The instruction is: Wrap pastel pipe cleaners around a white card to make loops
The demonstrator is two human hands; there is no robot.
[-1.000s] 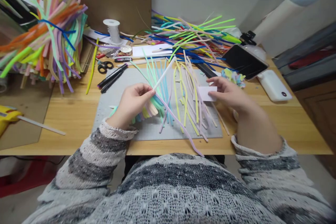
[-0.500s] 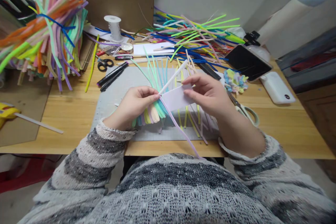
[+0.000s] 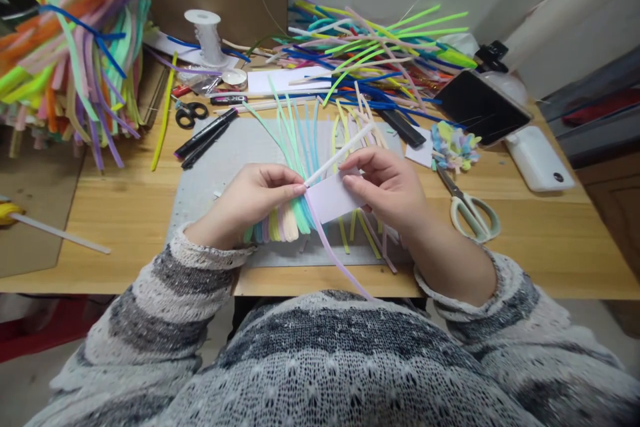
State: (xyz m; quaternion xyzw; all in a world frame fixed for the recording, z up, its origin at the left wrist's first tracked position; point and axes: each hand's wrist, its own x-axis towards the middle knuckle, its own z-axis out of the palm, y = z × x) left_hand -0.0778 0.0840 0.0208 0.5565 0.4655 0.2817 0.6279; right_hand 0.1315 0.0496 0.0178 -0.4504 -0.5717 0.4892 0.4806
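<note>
My left hand (image 3: 260,193) is closed, thumb and forefinger pinching a lilac pipe cleaner (image 3: 329,250) at the left end of a small pale card (image 3: 333,199). That pipe cleaner trails down toward my lap. A white pipe cleaner (image 3: 350,150) slants up to the right from the same pinch. Between the thumb and fingers of my right hand (image 3: 387,190) is the card's other end. Under and beside my left hand lie looped pastel pipe cleaners (image 3: 284,223) on a grey mat (image 3: 200,180); part of them is hidden. Yellow pipe cleaners (image 3: 343,233) show below the card.
Cream-handled scissors (image 3: 475,213) lie right, near a pastel fuzzy cluster (image 3: 455,145) and a phone (image 3: 483,107). Black markers (image 3: 207,137), small scissors (image 3: 191,113) and a spool (image 3: 205,37) are left. Loose pipe cleaners (image 3: 370,53) pile behind; a tied bundle (image 3: 75,53) stands far left.
The view has shifted slightly. My right hand and the card have tilted a little, the card's lower edge dropping; the white pipe cleaner leans further right. Both hands keep their grips.
</note>
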